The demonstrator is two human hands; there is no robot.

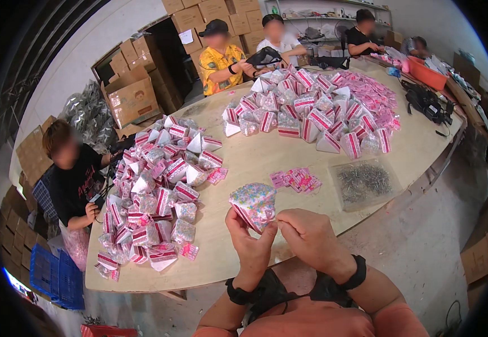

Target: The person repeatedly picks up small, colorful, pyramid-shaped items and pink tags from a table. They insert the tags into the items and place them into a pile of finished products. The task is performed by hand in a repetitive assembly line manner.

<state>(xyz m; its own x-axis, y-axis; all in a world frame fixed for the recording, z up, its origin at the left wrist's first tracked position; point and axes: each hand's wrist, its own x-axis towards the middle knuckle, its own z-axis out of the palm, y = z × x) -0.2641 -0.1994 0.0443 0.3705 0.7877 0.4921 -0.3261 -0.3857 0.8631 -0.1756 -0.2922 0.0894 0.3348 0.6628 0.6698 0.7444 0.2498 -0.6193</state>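
Left hand (pixel 250 238) cups a speckled pink-and-white wedge packet (pixel 253 205), tip toward the tabletop's (pixel 246 160) near edge; right hand (pixel 307 235) pinched closed (contents hidden).

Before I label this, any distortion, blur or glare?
Head view: dark fisheye rim, with left-side cardboard boxes leaning; head view: the co-workers' faces are blurred, while the held bag looks fairly sharp; head view: small highlights on the crinkled plastic.

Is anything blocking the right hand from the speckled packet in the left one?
Nothing visible. The right hand is curled at the right edge of the pastel-speckled packet, which the left hand holds; exact contact is hard to tell.
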